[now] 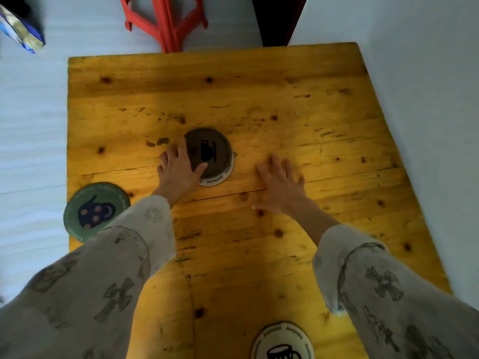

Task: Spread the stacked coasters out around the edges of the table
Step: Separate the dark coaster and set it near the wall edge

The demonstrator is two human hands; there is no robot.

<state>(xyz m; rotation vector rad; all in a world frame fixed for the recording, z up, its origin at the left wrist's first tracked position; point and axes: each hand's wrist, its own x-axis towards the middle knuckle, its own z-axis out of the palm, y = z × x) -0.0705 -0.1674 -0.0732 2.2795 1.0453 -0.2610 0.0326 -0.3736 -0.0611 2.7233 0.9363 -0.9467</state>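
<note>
A small stack of round coasters (212, 154) lies at the middle of the yellow wooden table (259, 86); the top one is brown with a black cup drawing, and a white one shows beneath it. My left hand (178, 172) rests on the stack's left side, thumb and fingers on the brown coaster. My right hand (280, 185) lies flat on the wood to the right of the stack, fingers spread, holding nothing. A green coaster (96, 211) with a dark mug picture sits at the table's left edge. A white coaster (282, 342) with a black mug sits at the near edge.
A red plastic stool (166, 19) stands on the floor beyond the table's far edge. A white wall (427, 99) runs along the table's right side. A blue patterned object (20, 29) lies at the top left on the pale floor.
</note>
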